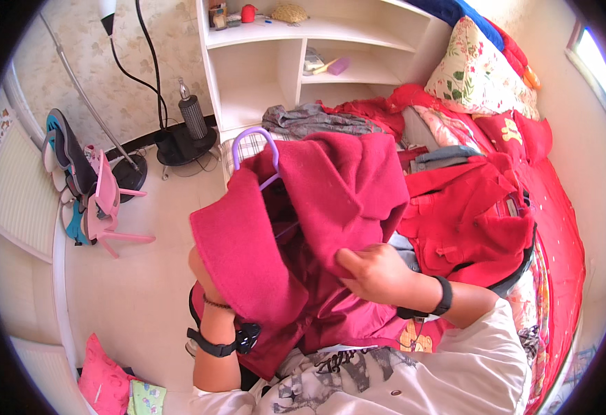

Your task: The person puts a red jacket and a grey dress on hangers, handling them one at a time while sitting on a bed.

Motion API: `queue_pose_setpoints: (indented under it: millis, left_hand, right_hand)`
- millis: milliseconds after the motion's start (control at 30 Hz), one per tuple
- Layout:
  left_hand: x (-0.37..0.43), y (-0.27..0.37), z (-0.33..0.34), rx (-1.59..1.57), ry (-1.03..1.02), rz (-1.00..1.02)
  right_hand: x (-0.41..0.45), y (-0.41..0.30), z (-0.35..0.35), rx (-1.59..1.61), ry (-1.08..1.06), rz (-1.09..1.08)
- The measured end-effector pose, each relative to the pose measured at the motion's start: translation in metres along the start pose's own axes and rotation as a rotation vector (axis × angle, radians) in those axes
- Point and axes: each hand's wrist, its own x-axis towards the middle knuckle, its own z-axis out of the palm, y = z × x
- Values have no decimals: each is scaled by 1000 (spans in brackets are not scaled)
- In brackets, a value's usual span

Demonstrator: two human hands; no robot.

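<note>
A magenta wool-like coat [344,187] hangs on a purple plastic hanger [256,136] before me, its lapels spread and its shiny lining showing lower down. With thumb and fingers, my right hand [378,272] pinches the edge of the lapel on the right. My left hand [201,272] is mostly hidden behind the lapel on the left, so its fingers and grip cannot be made out. The hanger's hook points up and away from me. Just right of the coat, a red jacket [463,218] lies on the bed.
The bed holds a grey garment [313,119], a floral pillow [481,72] and red bedding [557,228]. A white shelf unit [303,39] stands beyond it. To the left are a pink chair [107,207], a lamp base [129,171] and a small black stand [186,150]. Cushions [103,378] lie lower left.
</note>
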Motion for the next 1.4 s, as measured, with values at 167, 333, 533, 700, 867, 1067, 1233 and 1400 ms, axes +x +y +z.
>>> queue_pose_setpoints:
  millis: [167,333,533,700,867,1067,1233,1400]
  left_hand:
    - [25,-7,-24,93,25,110]
    - [89,8,-53,169,102,341]
    - [194,56,-96,279,323,674]
    - [239,81,-139,419,256,674]
    - [266,117,-172,563,114,343]
    - [302,163,-219,198,324,472]
    - [295,215,-214,692,426,674]
    - [294,195,-172,843,260,278]
  right_hand:
    - [-5,12,-63,-158,-402,282]
    - [46,21,-154,-133,531,95]
    - [159,58,-236,-401,701,-290]
    - [205,78,-257,-26,713,-106]
    - [218,75,-273,91,807,-68]
    - [254,75,-311,82,957,3]
    - [244,39,-310,138,1010,-39]
    - [247,29,-290,-46,973,-95]
